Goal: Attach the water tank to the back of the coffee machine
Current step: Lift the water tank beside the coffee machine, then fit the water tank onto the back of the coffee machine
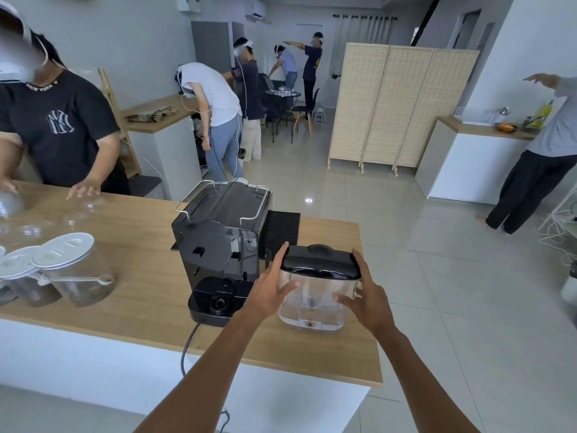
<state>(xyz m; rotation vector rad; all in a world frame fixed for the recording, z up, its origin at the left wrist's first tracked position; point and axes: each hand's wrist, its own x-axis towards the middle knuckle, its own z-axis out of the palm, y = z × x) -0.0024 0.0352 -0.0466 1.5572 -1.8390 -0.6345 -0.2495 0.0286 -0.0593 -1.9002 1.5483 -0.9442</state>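
my left hand [271,290] and my right hand [368,303] are both on the water tank [318,295], one at each side, fingers spread and wrapped against its clear walls, so each grip is closed around the tank. my left forefinger reaches up along the left edge of the tank's black lid [321,260], and my right thumb lies along the lid's right edge. the tank stands upright near the right end of the wooden table [140,292]; i cannot tell whether its base rests on the wood or is just off it. it is beside the coffee machine [221,232], to the machine's right, and not seated on it. nearest me on the machine is a low black base [215,303] with a round fitting, and a black power cord [189,345] runs from it over the table's near edge. the machine's top has a wire rail around it. just behind the tank a black perforated mat [282,232] lies flat. at the left of the table stand clear jars with white lids [64,250]. across the table a person in a black t-shirt [59,126] has a hand on the wood. further off, a folding screen [402,104] stands on the tiled floor.
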